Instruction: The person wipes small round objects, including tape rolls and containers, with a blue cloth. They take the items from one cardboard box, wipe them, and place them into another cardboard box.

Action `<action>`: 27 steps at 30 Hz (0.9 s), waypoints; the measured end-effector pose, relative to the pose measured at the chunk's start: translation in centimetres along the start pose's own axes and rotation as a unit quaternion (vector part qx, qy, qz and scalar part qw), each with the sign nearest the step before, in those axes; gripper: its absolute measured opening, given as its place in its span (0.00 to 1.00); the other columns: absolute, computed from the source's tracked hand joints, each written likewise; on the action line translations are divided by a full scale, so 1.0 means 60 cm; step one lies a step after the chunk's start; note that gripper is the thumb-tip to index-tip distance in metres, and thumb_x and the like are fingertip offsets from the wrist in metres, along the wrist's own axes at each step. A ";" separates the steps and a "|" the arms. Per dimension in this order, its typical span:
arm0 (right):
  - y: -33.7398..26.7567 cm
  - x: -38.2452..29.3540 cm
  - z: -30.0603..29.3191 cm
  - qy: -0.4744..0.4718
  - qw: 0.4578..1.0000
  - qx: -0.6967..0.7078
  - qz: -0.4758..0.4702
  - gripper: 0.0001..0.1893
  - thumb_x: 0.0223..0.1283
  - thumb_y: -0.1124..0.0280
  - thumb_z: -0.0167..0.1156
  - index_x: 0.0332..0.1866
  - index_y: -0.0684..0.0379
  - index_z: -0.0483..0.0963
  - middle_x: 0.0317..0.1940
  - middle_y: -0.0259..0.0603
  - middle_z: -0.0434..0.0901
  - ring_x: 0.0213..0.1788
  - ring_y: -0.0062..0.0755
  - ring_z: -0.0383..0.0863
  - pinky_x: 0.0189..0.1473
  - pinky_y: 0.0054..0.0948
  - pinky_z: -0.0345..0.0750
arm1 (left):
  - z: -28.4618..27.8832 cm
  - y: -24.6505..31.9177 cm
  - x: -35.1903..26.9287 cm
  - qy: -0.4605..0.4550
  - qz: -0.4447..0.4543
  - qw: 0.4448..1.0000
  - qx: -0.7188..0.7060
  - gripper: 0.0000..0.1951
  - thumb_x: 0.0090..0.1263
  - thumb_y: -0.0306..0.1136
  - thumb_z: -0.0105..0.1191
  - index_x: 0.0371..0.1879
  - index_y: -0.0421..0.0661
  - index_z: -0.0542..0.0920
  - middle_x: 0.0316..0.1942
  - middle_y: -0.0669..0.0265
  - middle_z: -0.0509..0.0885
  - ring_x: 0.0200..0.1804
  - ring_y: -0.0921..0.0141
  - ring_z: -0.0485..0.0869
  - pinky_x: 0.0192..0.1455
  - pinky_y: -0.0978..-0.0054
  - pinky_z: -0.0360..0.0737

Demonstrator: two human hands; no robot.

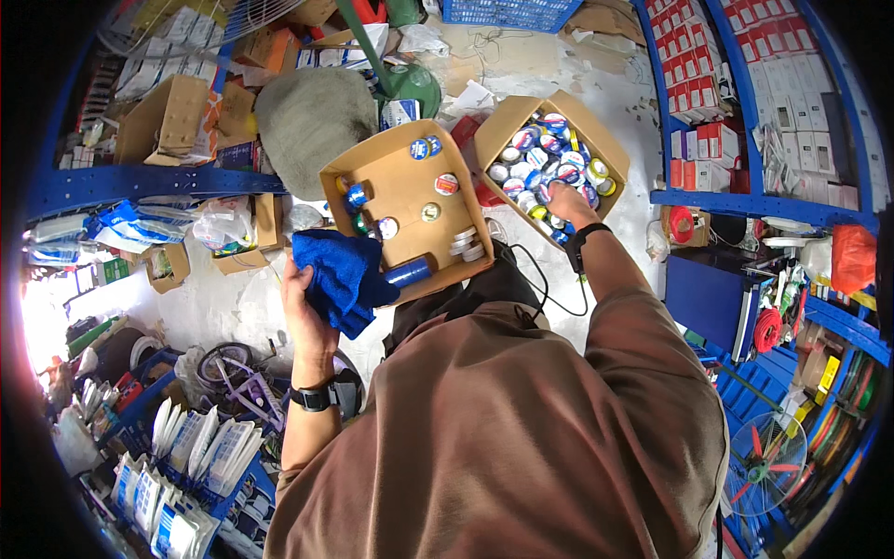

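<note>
My left hand grips a blue cloth beside the near left corner of an open cardboard box. Inside that box lie several rolls of tape: a red-and-white one, a yellowish one, a stack of pale rolls and a long blue cylinder. To the right, my right hand reaches into a second cardboard box, full of tape rolls with blue, white and red labels. Its fingertips are among the rolls; whether they hold one cannot be told.
A grey cushioned seat stands behind the left box, near a green round base. Blue shelves with small boxes rise at the right. A purple bicycle and packaged goods are at the lower left. A black cable hangs near my legs.
</note>
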State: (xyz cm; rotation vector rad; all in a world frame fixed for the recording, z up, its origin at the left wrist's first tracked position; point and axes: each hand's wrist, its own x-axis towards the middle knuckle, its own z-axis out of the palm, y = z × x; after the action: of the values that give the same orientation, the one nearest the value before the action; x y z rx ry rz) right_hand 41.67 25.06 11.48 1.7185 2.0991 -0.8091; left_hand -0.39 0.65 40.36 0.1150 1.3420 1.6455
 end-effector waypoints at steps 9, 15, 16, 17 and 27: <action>0.128 -0.009 0.073 -0.048 0.991 -0.018 0.120 0.39 0.60 0.64 0.62 0.78 0.52 0.55 0.77 0.50 0.58 0.74 0.57 0.64 0.69 0.49 0.71 | 0.124 -0.054 -0.047 -0.022 0.037 0.974 0.223 0.08 0.72 0.25 0.53 0.47 0.44 0.79 0.41 0.70 0.84 0.44 0.76 0.81 0.52 0.75 0.78; 0.163 0.001 0.138 0.003 0.999 -0.046 0.007 0.29 0.62 0.67 0.58 0.71 0.52 0.65 0.68 0.42 0.68 0.68 0.50 0.70 0.64 0.47 0.73 | 0.223 -0.093 -0.076 -0.026 0.020 0.944 0.329 0.06 0.73 0.24 0.53 0.46 0.43 0.78 0.39 0.70 0.83 0.41 0.78 0.80 0.50 0.79 0.77; 0.161 -0.002 0.142 0.030 0.998 -0.049 0.001 0.26 0.63 0.68 0.58 0.67 0.53 0.69 0.67 0.41 0.69 0.67 0.49 0.71 0.64 0.47 0.73 | 0.237 -0.098 -0.082 -0.037 0.001 0.942 0.333 0.06 0.72 0.23 0.54 0.46 0.42 0.78 0.39 0.70 0.83 0.41 0.78 0.80 0.51 0.79 0.77; 0.161 0.000 0.145 0.029 0.999 -0.042 0.002 0.26 0.63 0.68 0.58 0.67 0.53 0.69 0.67 0.41 0.69 0.67 0.49 0.71 0.64 0.47 0.73 | 0.258 -0.103 -0.087 -0.045 -0.011 0.938 0.343 0.07 0.72 0.24 0.54 0.46 0.41 0.78 0.39 0.69 0.84 0.42 0.78 0.80 0.51 0.79 0.77; 0.054 0.014 -0.072 -0.002 0.916 0.378 -0.135 0.33 0.58 0.51 0.72 0.62 0.61 0.72 0.53 0.46 0.81 0.50 0.38 0.84 0.52 0.34 0.80 | 0.338 -0.135 -0.091 -0.087 0.016 0.923 0.375 0.11 0.74 0.28 0.58 0.50 0.38 0.78 0.40 0.62 0.86 0.39 0.74 0.84 0.43 0.75 0.84</action>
State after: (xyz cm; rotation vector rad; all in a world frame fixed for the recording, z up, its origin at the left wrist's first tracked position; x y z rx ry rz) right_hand 45.07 28.70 13.73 1.7332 2.1999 -1.9025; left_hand 19.52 10.33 44.36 0.7214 1.7647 1.0317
